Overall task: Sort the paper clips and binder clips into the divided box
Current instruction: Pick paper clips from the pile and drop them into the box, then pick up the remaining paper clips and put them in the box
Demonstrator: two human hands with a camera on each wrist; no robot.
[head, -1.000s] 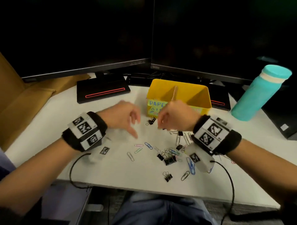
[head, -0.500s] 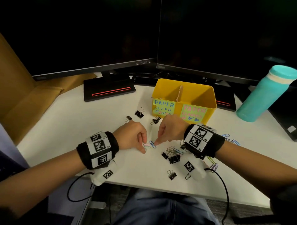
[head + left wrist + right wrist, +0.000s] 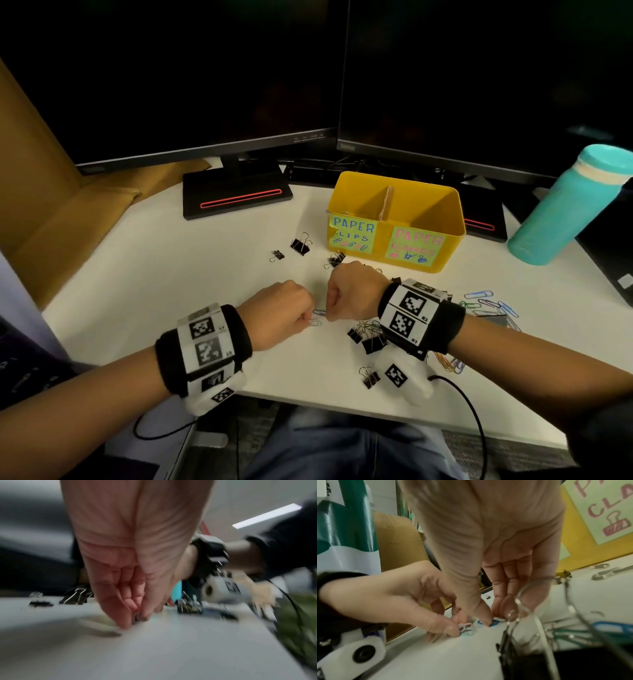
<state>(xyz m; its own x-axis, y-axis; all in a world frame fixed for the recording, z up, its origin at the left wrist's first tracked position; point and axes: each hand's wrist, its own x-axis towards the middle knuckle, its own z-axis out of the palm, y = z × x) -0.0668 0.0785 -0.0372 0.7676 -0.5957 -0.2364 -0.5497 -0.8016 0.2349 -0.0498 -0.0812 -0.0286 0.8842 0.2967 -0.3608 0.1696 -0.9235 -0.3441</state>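
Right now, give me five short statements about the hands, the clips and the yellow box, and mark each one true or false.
1. The left hand pinches small paper clips against the desk. True.
2. The right hand is over the yellow box, dropping a clip in. False: it is low at the desk, its fingers on a blue paper clip.
3. The box's left compartment is labelled for paper clips. True.
4. All the binder clips are already in the box. False: several lie on the desk.
5. The teal bottle stands left of the box. False: it stands to its right.
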